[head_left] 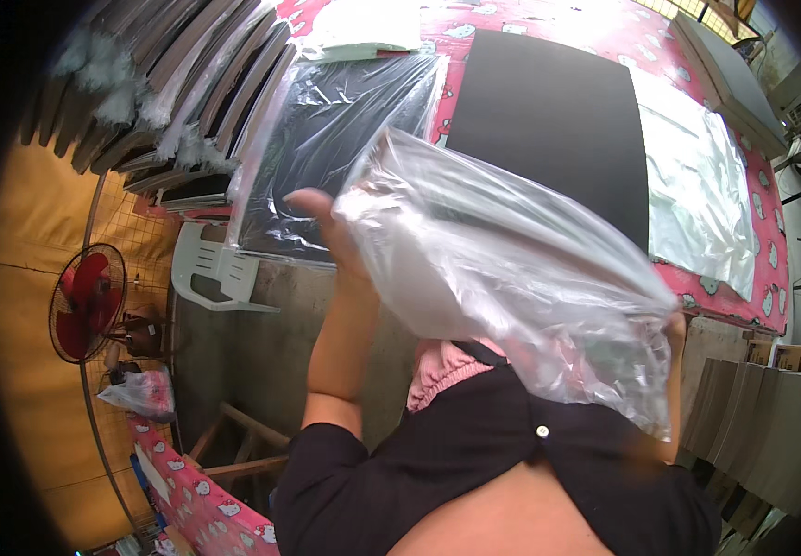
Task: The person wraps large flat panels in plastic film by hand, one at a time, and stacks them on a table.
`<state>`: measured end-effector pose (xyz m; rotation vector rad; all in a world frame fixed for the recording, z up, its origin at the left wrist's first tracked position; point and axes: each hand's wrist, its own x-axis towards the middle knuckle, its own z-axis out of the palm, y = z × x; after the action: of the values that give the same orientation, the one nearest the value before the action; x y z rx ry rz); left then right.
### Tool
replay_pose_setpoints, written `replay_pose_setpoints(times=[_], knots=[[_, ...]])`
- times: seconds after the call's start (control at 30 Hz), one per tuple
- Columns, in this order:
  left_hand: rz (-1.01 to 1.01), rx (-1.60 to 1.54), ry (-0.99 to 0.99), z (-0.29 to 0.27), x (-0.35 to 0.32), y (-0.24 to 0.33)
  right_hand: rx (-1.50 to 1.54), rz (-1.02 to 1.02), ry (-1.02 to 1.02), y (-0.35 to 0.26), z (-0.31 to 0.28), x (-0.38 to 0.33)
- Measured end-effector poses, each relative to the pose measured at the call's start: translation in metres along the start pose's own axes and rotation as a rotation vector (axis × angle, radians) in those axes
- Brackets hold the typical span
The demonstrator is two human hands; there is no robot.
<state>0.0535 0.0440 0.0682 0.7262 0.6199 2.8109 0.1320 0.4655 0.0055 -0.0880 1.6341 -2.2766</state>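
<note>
Black-sleeved arms rise from the near edge, holding a clear, crinkled plastic bag (502,278) up in front of the camera.

Left hand (331,227) grips the bag's upper left corner, fingers curled into the film with the thumb pointing left; right hand (674,334) is mostly hidden behind the bag's lower right edge, so how it holds the plastic cannot be told. Beyond the bag, a table with a red patterned cloth (771,269) carries a flat black rectangular board (558,111), a black board wrapped in glossy plastic (326,139) to its left, and a pile of clear flat bags (697,176) to its right. Far left, dark boards (187,74) lean in a stack above a white plastic chair (210,269) and a red standing fan (85,301).
</note>
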Motion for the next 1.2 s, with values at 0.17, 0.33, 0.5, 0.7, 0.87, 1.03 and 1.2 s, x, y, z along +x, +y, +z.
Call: replay_pose_setpoints(times=[0.17,0.33,0.5,0.7,0.87,1.03,1.2], knots=[[-0.820,1.482,-0.249,-0.006,-0.012,-0.023,-0.470,0.021,-0.134,-0.042,0.026,0.020],[-0.686,0.305,0.357,-0.029,-0.014,-0.011,-0.598,0.174,0.272,-0.021,-0.008,0.016],[-0.197,0.372,0.662,-0.085,-0.021,-0.051,-0.376,-0.037,0.465,0.000,-0.027,0.038],[0.153,1.505,0.859,-0.077,-0.002,-0.092,-1.100,-0.040,0.883,0.017,-0.036,0.058],[-0.078,1.656,0.909,-0.073,-0.001,-0.101,-1.218,0.095,0.807,-0.005,0.004,0.065],[0.103,1.815,0.792,-0.060,0.002,-0.099,-1.244,0.014,0.884,-0.030,0.015,0.067],[0.080,1.650,0.792,-0.047,-0.052,-0.086,-0.167,0.008,0.477,0.013,-0.054,0.001]])
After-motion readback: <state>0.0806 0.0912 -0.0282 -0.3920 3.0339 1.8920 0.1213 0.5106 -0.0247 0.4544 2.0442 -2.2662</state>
